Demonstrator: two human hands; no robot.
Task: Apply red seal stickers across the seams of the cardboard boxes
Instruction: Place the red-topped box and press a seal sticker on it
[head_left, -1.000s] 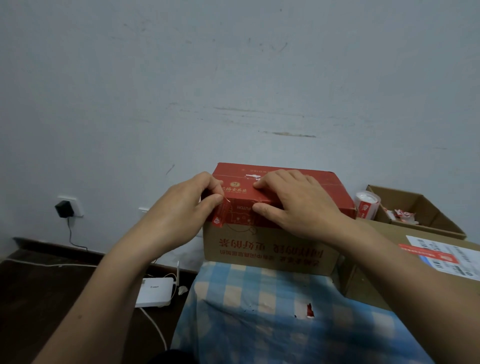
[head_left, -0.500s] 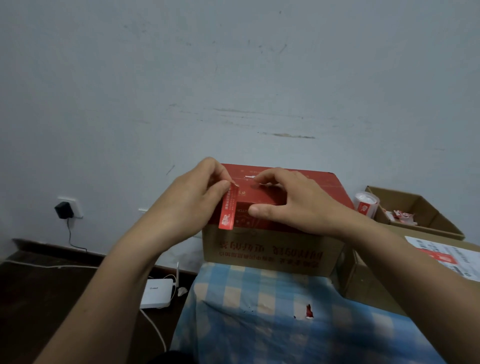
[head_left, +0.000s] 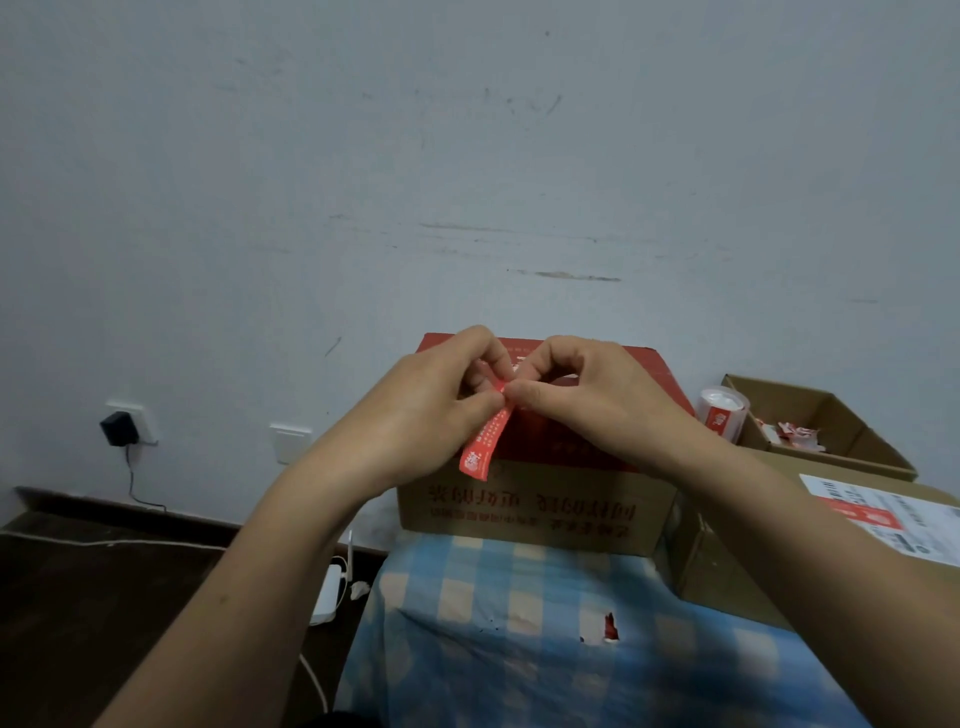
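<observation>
Our right hand (head_left: 597, 410) has lifted off the cardboard box (head_left: 545, 512) to join our left hand (head_left: 415, 421), both pinching the hanging red seal sticker (head_left: 485, 441) at its top, so sealing probably still lies ahead.

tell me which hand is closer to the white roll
Right. The right hand is just left of the white roll; the left hand lies farther left, beyond the red sticker.

Cardboard box (head_left: 535, 514) stands on the cloth (head_left: 493, 649), sticker roll (head_left: 722, 415) just right of it, open carton (head_left: 862, 441) further right.
</observation>
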